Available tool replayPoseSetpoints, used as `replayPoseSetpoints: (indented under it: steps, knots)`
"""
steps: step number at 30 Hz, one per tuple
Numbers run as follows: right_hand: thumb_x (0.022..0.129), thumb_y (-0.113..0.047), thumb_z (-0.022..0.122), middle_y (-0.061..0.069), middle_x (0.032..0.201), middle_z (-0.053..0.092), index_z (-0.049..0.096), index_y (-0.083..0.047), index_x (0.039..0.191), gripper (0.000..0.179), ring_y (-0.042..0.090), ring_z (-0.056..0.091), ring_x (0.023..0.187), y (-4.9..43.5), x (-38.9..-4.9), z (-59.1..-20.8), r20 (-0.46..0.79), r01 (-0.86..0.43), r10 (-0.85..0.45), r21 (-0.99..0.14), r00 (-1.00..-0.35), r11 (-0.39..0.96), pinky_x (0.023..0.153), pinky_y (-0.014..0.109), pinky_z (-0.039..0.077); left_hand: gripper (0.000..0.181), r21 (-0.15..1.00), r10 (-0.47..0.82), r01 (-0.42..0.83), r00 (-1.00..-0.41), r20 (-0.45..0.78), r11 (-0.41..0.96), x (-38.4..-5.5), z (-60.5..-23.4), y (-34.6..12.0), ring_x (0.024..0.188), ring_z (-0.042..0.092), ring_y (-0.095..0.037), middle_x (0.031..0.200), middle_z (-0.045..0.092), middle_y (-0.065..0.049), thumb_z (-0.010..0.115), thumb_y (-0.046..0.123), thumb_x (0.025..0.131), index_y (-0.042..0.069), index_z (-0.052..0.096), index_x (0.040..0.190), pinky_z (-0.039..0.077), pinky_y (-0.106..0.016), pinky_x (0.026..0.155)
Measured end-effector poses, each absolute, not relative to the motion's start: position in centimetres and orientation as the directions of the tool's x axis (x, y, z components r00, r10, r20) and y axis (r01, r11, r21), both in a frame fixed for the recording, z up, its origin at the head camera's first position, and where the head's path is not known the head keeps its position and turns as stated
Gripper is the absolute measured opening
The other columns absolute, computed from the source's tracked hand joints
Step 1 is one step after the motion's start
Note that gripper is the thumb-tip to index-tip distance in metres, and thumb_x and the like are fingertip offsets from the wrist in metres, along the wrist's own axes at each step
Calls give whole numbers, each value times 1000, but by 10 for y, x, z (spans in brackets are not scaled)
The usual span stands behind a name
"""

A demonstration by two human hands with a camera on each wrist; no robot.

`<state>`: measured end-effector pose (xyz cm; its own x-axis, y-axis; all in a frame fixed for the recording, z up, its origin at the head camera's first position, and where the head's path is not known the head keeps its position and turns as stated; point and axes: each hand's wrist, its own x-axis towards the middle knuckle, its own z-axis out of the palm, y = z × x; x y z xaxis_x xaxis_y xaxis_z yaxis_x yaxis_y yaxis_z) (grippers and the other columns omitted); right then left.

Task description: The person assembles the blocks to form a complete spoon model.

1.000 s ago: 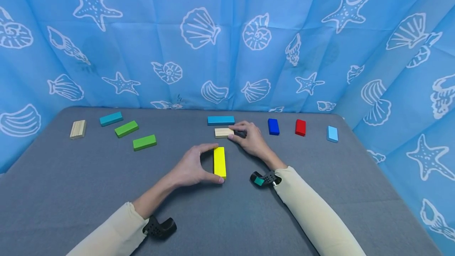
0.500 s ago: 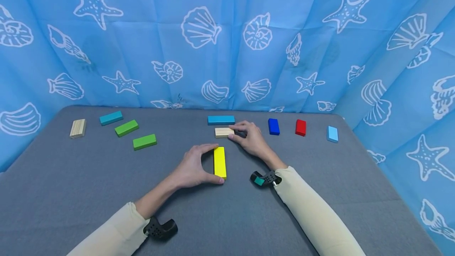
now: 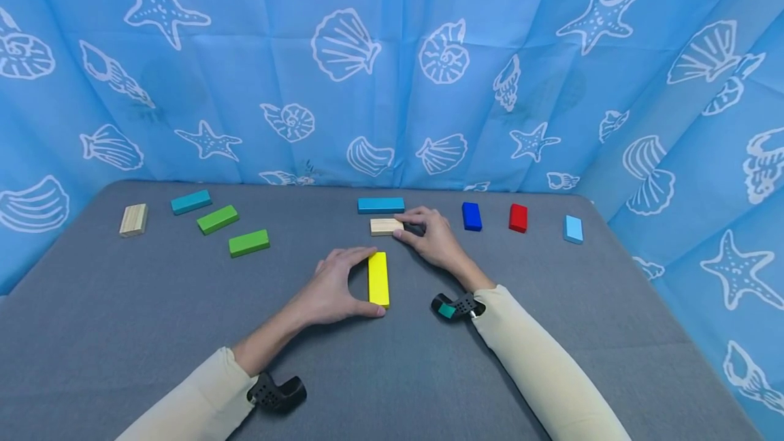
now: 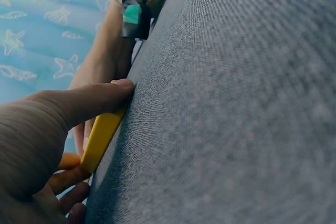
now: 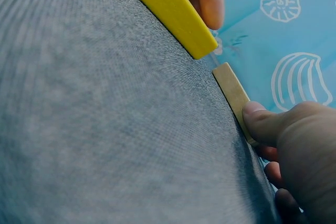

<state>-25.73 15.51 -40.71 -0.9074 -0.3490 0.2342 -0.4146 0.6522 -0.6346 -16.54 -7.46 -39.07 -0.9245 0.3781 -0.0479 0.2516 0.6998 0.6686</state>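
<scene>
Flat on the table lies a yellow block, its long side pointing away from me. My left hand pinches it end to end, thumb at the near end and a fingertip at the far end. Just beyond it, a plain wooden block lies crosswise. My right hand pinches this block's right end between thumb and fingers. In the right wrist view the thumb presses the side of the wooden block. Behind the wooden block, a blue block lies parallel to it, a narrow gap between them.
To the left lie two green blocks, a teal block and another wooden block. On the right are a dark blue block, a red block and a light blue block. A blue curtain hangs behind the table.
</scene>
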Motion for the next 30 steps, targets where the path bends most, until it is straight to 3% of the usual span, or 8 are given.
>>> replayPoseSetpoints:
  steps: [10, 20, 30]
  knots:
    - [96, -24, 73, 10, 126, 66, 70, -11, 130, 37, 31, 53, 120, 156, -257, -407, 221, -399, -339, -635, -914, 661, 106, 54, 33, 97, 701, 422, 303, -907, 4, 646, -166, -392, -80, 142, 34, -33, 155, 46, -6, 90, 50, 72, 17, 46, 153, 26, -64, 110]
    - [95, -24, 74, 10, 127, 65, 70, -11, 130, 37, 32, 53, 120, 155, -257, -405, 216, -400, -345, -634, -913, 662, 106, 56, 32, 52, 701, 354, 369, -919, 176, 611, -171, -400, -88, 137, 42, -34, 141, 60, -8, 82, 38, 85, 16, 70, 131, 26, -62, 105]
    - [96, -24, 73, 10, 127, 65, 70, -11, 130, 37, 31, 52, 119, 155, -257, -407, 223, -407, -348, -628, -911, 663, 105, 55, 31, 44, 686, 327, 357, -928, 181, 634, -173, -403, -87, 137, 41, -37, 137, 61, -9, 83, 38, 84, 18, 76, 123, 20, -65, 110]
